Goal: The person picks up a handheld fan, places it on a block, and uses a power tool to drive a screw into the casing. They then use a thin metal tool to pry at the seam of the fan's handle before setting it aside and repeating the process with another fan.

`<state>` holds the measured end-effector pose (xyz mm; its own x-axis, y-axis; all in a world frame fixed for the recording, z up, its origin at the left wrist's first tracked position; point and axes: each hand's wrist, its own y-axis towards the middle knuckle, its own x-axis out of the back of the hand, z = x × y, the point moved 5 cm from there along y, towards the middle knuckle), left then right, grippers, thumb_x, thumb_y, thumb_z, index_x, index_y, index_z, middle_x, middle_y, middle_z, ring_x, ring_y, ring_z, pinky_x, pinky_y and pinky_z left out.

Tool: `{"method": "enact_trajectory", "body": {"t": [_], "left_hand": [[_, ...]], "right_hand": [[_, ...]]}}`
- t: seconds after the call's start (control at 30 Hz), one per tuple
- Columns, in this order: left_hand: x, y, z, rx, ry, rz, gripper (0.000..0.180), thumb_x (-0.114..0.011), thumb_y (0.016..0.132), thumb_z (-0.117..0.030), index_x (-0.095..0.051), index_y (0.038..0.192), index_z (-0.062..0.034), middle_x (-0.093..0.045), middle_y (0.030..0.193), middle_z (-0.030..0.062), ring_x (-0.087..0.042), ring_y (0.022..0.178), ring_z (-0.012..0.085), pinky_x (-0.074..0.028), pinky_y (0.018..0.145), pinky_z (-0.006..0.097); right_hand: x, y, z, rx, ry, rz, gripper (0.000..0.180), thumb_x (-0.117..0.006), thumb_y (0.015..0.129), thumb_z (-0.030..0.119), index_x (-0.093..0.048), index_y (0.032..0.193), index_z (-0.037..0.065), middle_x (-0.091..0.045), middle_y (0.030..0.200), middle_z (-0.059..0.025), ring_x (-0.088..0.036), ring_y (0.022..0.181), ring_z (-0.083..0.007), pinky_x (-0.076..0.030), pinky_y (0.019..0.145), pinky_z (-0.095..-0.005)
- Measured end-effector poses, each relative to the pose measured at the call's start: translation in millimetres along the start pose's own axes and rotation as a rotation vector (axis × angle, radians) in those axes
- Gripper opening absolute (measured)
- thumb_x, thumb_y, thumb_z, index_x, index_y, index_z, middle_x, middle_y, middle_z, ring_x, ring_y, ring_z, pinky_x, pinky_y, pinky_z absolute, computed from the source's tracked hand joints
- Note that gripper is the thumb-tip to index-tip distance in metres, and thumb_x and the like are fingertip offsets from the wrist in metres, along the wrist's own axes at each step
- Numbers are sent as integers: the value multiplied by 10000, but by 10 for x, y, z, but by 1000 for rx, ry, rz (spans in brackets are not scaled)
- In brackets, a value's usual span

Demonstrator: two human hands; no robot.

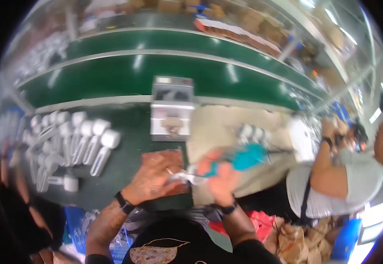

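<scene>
White part: a small pale plastic piece (187, 177), blurred, at the front edge of the worktop, between the two hands and just in front of the person's chest.
Left hand: left hand (153, 181) comes in from the lower left with a dark wristband; its fingers (167, 169) are curled together around the left end of the white part, over a reddish-brown pad.
Right hand: right hand (221, 178) comes in from the lower right, also with a dark wristband; its fingers are clamped around the handle of a teal power tool (243, 159), whose tip points left and meets the white part.
Reddish-brown pad: a flat square pad (167, 156) lying on the green mat, directly under the left hand.
Worktop: green mat on the left, a pale beige sheet (226, 123) on the right.
Grey machine: a small boxy grey unit (172, 108) standing behind the hands, at the back of the mat.
White parts in rows: many long white pieces with square heads (75, 141) laid side by side on the mat, well to the left of the hands.
Conveyor: a long green belt (125, 75) running across behind the worktop.
Neighbour: another person in a grey shirt (341, 185) at the right, arm raised, apart from the hands at work.
</scene>
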<state>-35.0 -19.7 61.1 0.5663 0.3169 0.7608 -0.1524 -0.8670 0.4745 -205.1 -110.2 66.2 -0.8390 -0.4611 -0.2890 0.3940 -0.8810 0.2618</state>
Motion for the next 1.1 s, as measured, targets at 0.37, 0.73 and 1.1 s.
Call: {"method": "enact_trajectory", "body": {"t": [0.37, 0.73, 1.1], "left_hand": [[-95, -316, -232, 78, -231, 23, 304, -754, 855, -202, -585, 1087, -101, -644, 1016, 94, -645, 982, 295, -530, 803, 398], [425, -905, -197, 353, -138, -235, 354, -789, 834, -188, -638, 1143, -107, -655, 1000, 81, -633, 932, 297, -536, 830, 379], [2106, -2797, 860, 921, 167, -1072, 435, -776, 859, -190, -612, 1231, -37, -681, 1023, 124, -640, 948, 209, -511, 855, 336]], "right_hand": [[619, -351, 299, 165, -114, -283, 543, -505, 1013, 528, -487, 1076, -11, -492, 667, -38, -498, 602, -152, -397, 546, -278], [576, -669, 125, 65, -230, -144, 518, -485, 1029, 494, -501, 1108, -18, -517, 697, -62, -523, 622, -161, -416, 544, -278], [438, -581, 85, -19, -344, -154, 369, -465, 1025, 347, -530, 1069, -13, -534, 734, -86, -520, 634, -182, -446, 575, -302]]}}
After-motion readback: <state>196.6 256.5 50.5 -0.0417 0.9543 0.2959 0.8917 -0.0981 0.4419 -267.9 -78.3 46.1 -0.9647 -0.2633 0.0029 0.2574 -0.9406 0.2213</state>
